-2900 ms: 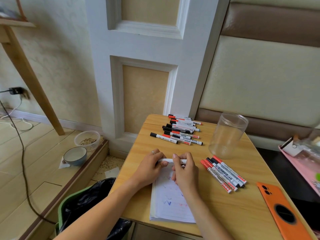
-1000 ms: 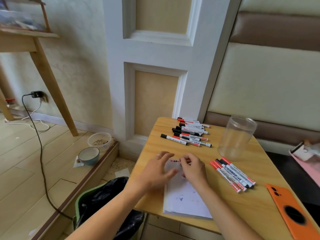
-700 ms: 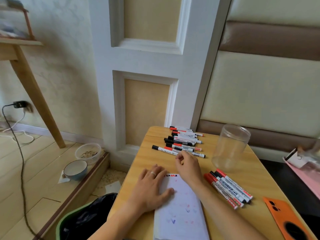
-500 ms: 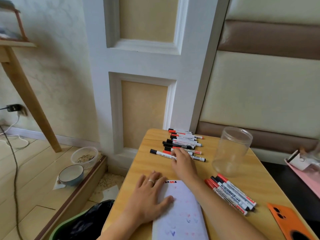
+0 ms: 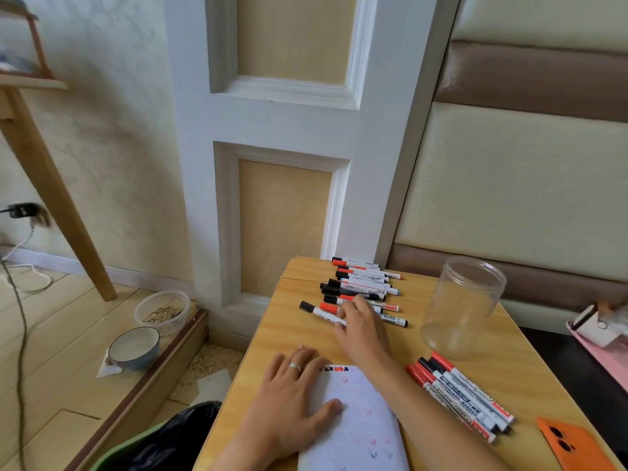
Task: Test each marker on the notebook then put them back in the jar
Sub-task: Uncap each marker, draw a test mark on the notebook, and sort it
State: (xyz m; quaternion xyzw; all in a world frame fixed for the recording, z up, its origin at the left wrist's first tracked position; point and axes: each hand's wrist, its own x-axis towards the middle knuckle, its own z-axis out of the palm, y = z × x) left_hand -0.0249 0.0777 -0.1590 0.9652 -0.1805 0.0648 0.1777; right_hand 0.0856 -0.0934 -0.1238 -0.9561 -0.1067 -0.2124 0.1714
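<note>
**Right hand reaches the far markers, with nothing picked up yet**

Head view: Fingers of the right hand (image 5: pixel 362 329) are bent down onto the row of markers (image 5: pixel 360 288) at the far side of the table (image 5: pixel 289 331). The fingertips touch the nearest ones, a black-capped marker (image 5: pixel 316 311) and a red-capped marker (image 5: pixel 328 307). I cannot tell if the fingers have pinched one yet or only touch it. No marker is lifted off the table.

The left hand (image 5: pixel 289 399) lies flat with its fingers spread out. It presses on the left edge of the notebook (image 5: pixel 360 423) and keeps it from sliding. It holds nothing.

The markers in the far row lie sideways, with their caps to the left and their long bodies running to the right. The right hand comes at them from the near side, so its fingers cross over the bodies. That looks like a good way to pinch one around the middle. The right hand is much nearer to this row than the left hand is.

The notebook lies just behind the right hand, toward the person, so a picked marker only needs to come back a little way to be tried on the page.

The clear jar (image 5: pixel 464 305) stands upright and open to the right of the row, with no markers in it. A second bunch of markers (image 5: pixel 462 396) lies near the jar, beside the right forearm.
</note>
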